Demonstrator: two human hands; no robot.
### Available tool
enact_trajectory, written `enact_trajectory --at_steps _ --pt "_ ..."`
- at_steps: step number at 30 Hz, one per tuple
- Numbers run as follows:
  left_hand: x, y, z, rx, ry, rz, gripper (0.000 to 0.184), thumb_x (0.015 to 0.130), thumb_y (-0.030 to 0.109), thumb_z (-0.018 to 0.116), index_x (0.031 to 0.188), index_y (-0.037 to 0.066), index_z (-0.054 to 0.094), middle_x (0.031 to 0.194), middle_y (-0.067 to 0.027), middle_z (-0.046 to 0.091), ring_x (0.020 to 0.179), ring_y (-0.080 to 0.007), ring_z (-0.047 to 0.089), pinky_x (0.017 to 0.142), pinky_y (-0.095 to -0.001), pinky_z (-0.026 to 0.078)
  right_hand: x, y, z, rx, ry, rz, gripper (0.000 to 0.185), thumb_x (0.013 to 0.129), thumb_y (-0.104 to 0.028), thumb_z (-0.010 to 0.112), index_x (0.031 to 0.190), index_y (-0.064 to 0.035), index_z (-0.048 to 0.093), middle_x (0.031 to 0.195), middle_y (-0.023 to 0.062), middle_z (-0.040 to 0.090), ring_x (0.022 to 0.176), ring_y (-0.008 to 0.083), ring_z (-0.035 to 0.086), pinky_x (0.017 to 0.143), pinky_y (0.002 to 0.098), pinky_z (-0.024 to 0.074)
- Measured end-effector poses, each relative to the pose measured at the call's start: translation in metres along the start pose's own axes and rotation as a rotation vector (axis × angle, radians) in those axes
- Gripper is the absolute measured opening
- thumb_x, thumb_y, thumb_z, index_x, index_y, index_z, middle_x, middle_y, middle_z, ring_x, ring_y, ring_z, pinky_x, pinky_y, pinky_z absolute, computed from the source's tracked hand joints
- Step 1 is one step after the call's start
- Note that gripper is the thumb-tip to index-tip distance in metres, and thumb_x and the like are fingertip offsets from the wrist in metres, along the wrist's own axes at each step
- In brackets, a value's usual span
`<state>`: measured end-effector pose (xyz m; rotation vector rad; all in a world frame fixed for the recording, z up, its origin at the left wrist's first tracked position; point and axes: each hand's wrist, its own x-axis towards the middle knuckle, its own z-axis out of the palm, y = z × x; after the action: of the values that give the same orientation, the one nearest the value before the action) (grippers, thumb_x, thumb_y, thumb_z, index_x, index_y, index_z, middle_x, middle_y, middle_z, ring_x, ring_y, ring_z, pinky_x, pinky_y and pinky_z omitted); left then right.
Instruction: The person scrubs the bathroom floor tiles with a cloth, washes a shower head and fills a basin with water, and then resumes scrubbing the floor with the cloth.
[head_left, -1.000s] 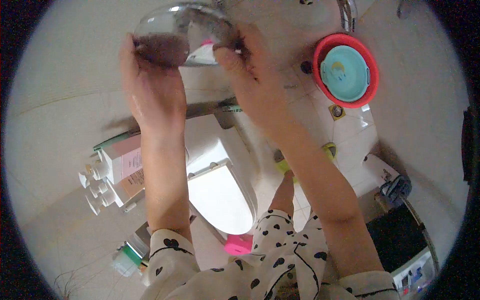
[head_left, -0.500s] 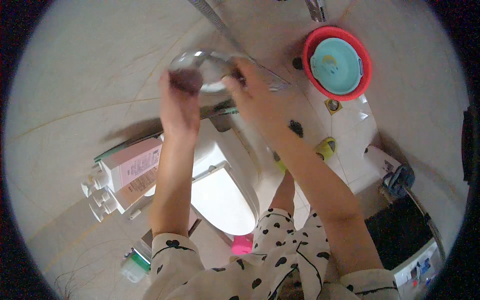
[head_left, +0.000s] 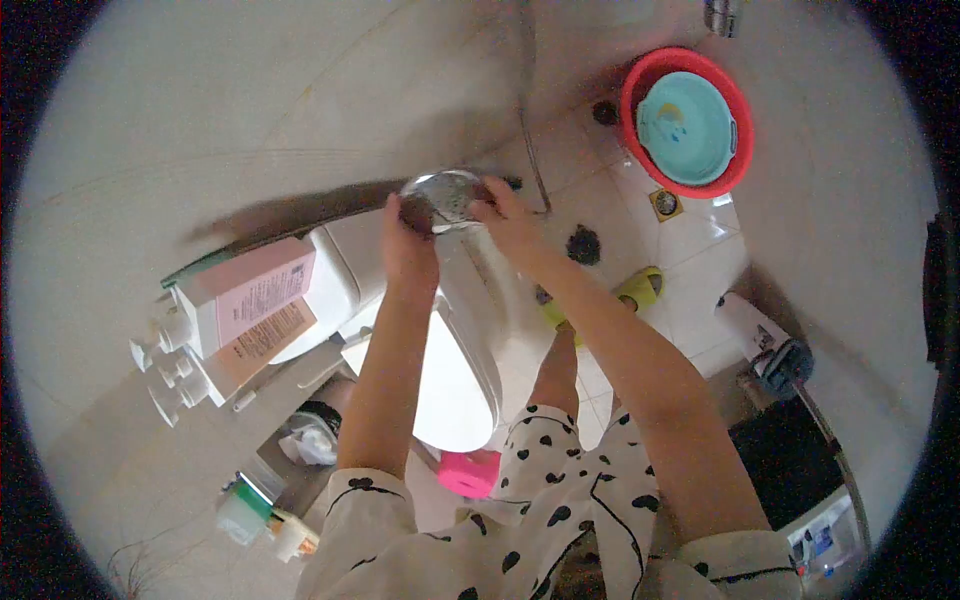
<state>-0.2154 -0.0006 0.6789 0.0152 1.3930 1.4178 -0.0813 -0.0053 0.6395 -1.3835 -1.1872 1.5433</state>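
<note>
A shiny round object point(head_left: 450, 197) is being held near the wall point(head_left: 250, 110), the left hand point(head_left: 411, 245) and right hand point(head_left: 508, 220) clamping their grip on opposite sides. Pump bottles point(head_left: 262, 300) are standing leftward; rightward, a red basin point(head_left: 672, 62) is holding a light-blue basin point(head_left: 690, 128) on the floor point(head_left: 700, 250).

My off-white top point(head_left: 545, 548) was patterned with black hearts in varying sizes. Thin black piping point(head_left: 745, 575) circled the left short sleeve point(head_left: 385, 515) and the right short sleeve point(head_left: 728, 552), set just back from the hem, and narrow dark lines trimmed the loose cloth at my front. My pale shorts point(head_left: 535, 450) bore a matching heart print and ended above bare legs point(head_left: 555, 385). Yellow-green slippers point(head_left: 640, 288), one partly hidden by my forearm, were on my feet. My left hand point(head_left: 410, 245) and right hand point(head_left: 512, 222) were bare.
</note>
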Motion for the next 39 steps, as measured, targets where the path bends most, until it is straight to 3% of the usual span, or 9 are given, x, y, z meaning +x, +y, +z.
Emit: enact_trajectory --at_steps 3,5,13,19,23,25,29,30,39 --pt "0.007 -0.021 -0.019 0.033 0.057 -0.076 0.027 0.089 0.029 0.045 0.103 0.007 0.052 0.099 -0.0073 0.057 0.09 -0.0217 0.054 0.084 -0.0341 0.04 -0.002 0.009 -0.003 -0.069 -0.049 0.013 0.033 0.086 -0.017 0.053 0.115 -0.0029 0.046 0.107 0.0211 0.056 0.103 0.0361 0.052 0.088 0.0398 0.0414" --pt "0.008 -0.028 -0.054 0.31 -0.04 0.125 0.03 0.089 0.031 0.043 0.105 0.007 0.051 0.101 -0.0076 0.057 0.094 -0.0224 0.052 0.087 -0.0354 0.038 -0.007 0.0 0.002 -0.15 -0.104 0.022 0.033 0.085 -0.016 0.053 0.116 -0.004 0.046 0.107 0.0199 0.056 0.101 0.0344 0.053 0.087 0.0386 0.0416" --pt "-0.06 0.015 -0.086 -0.105 0.207 0.16 0.036 0.089 0.042 0.037 0.102 0.01 0.048 0.096 -0.005 0.051 0.09 -0.0169 0.045 0.084 -0.0339 0.032 -0.015 -0.036 0.065 -0.255 -0.516 -0.071 0.035 0.081 -0.013 0.056 0.115 -0.0037 0.048 0.106 0.0181 0.057 0.098 0.0358 0.054 0.083 0.0396 0.0421" --pt "-0.067 0.005 -0.081 -0.068 0.29 0.16 0.038 0.089 0.043 0.039 0.106 0.01 0.045 0.105 -0.0051 0.048 0.094 -0.0163 0.043 0.084 -0.0336 0.031 -0.025 -0.019 0.061 -0.166 -0.398 0.015 0.037 0.085 -0.016 0.053 0.118 -0.0024 0.044 0.109 0.0167 0.056 0.1 0.0289 0.055 0.084 0.036 0.0426" --pt "-0.047 -0.02 -0.074 -0.062 0.217 0.002 0.037 0.089 0.039 0.042 0.111 0.01 0.046 0.115 -0.0033 0.048 0.109 -0.018 0.043 0.099 -0.0385 0.028 -0.026 0.009 0.035 -0.124 -0.292 0.132 0.035 0.088 -0.017 0.05 0.119 -0.0018 0.044 0.11 0.0163 0.056 0.101 0.0274 0.054 0.088 0.0342 0.0409" --pt "-0.033 -0.042 -0.08 0.198 0.051 0.084 0.036 0.09 0.038 0.042 0.112 0.01 0.046 0.116 -0.0033 0.048 0.108 -0.0177 0.043 0.098 -0.0384 0.029 -0.025 0.021 0.019 -0.127 -0.213 0.069 0.034 0.088 -0.017 0.049 0.119 -0.0022 0.044 0.108 0.0166 0.056 0.1 0.0276 0.054 0.087 0.0337 0.0409" --pt "-0.011 -0.057 -0.045 0.037 0.051 -0.219 0.033 0.09 0.035 0.042 0.113 0.012 0.046 0.116 -0.0024 0.05 0.107 -0.0164 0.044 0.094 -0.0378 0.031 -0.028 0.041 -0.003 -0.273 0.032 0.175 0.034 0.088 -0.016 0.048 0.119 -0.0024 0.043 0.105 0.0178 0.057 0.097 0.0278 0.055 0.085 0.0335 0.0409" --pt "-0.014 -0.056 -0.032 0.068 -0.026 -0.188 0.029 0.091 0.033 0.039 0.105 0.01 0.05 0.103 -0.0054 0.056 0.099 -0.0185 0.052 0.085 -0.0352 0.041 -0.029 0.038 -0.01 -0.246 0.046 0.174 0.034 0.088 -0.016 0.048 0.119 -0.0017 0.043 0.105 0.0176 0.056 0.097 0.0268 0.054 0.085 0.0331 0.0409" --pt "-0.01 -0.054 0.055 0.39 -0.314 -0.073 0.031 0.09 0.03 0.043 0.105 0.005 0.054 0.098 -0.0049 0.057 0.088 -0.0188 0.054 0.085 -0.032 0.039 -0.029 0.055 -0.048 0.03 0.336 0.0 0.034 0.088 -0.011 0.05 0.119 0.0004 0.041 0.108 0.01 0.053 0.099 0.0164 0.05 0.086 0.0294 0.0399"
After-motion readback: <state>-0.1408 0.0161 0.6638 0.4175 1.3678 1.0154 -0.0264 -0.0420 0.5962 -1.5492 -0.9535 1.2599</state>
